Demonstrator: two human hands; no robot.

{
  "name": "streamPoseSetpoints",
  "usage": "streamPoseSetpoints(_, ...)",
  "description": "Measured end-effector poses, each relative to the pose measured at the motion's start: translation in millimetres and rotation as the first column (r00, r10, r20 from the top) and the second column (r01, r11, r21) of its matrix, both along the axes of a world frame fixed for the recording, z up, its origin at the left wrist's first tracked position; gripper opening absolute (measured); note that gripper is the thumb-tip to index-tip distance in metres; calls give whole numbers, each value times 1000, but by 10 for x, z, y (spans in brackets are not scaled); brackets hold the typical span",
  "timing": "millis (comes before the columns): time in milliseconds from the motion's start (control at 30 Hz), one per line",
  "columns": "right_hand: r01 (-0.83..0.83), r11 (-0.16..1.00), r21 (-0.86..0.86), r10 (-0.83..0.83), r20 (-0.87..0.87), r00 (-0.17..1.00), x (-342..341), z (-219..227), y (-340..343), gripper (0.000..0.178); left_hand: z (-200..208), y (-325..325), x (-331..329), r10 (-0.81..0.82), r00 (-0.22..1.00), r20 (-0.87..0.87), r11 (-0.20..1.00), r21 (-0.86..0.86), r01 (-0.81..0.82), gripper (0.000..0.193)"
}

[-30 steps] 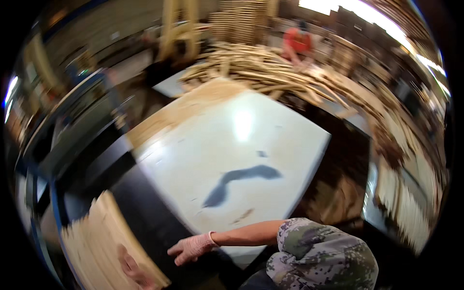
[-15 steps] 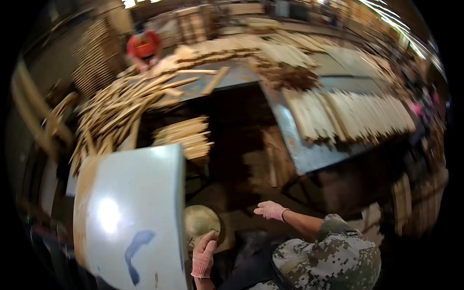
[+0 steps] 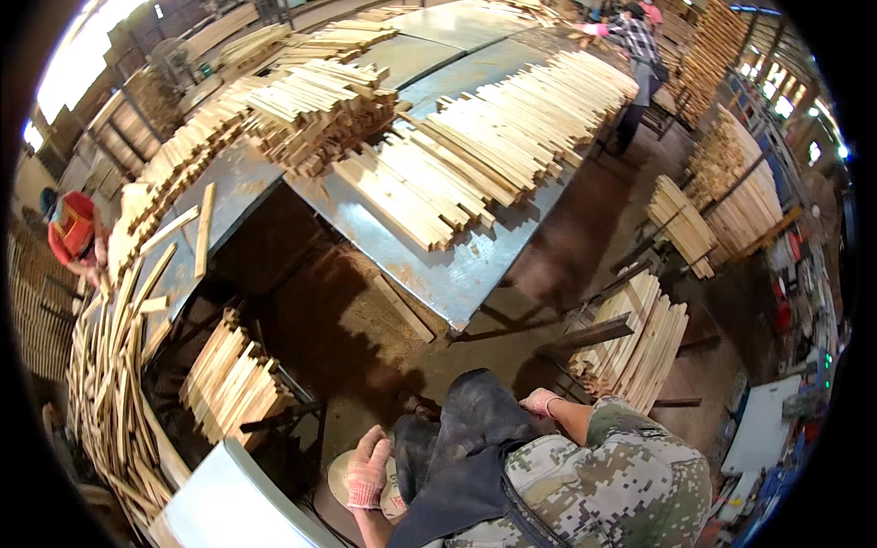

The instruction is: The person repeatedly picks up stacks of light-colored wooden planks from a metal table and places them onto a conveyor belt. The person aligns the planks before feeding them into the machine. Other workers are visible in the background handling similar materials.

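Note:
My left hand, in a pale pink knit glove, is raised beside my dark apron. Its fingers point up, slightly bent, with nothing visible in them. Below it sits a round, pale stool-like disc, partly hidden by the hand. My right hand, gloved the same way, hangs low by my thigh with its fingers loosely stretched and holds nothing I can see. Just right of it is a stack of wooden strips on a metal rack.
A white-topped surface is at the lower left. Ahead, a metal table bears rows of wooden strips. Another stack and a heap of loose strips lie left. A person in red and one in plaid work farther off.
My view has swung to the right, so the white-topped surface has slid to the lower left. My right hand has come closer to my body, beside the stacked strips.

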State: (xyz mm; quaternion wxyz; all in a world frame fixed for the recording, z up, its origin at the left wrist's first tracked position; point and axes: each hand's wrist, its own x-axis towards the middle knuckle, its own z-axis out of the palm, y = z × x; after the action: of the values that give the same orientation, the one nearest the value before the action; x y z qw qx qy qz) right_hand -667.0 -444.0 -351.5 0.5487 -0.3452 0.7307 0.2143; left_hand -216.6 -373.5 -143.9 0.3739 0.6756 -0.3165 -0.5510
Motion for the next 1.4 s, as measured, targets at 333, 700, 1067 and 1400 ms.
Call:
streamPoseSetpoints(333, 46, 961, -274, -46, 7, 999, 328, 526, -815, 52, -119, -1827, 624, -348, 930, 121, 936, -21, 353, 57)
streamPoseSetpoints(700, 137, 759, -637, -130, 58, 990, 216, 1064, -3270, 87, -376, -3531, -558, -463, 886, -23, 887, -15, 462, 60)
streamPoseSetpoints(1067, -242, 432, -869, 8, -265, 964, -1020, 797, -6449, 98, -1163, -6797, -3686, -448, 554, 702, 870, 200, 451, 81)
streamPoseSetpoints(1400, -27, 683, -730, 72, 30, 997, -1565, 810, -7215, 95, -1648, -7382, -4834, -22, 949, 316, 976, -198, 89, 63)
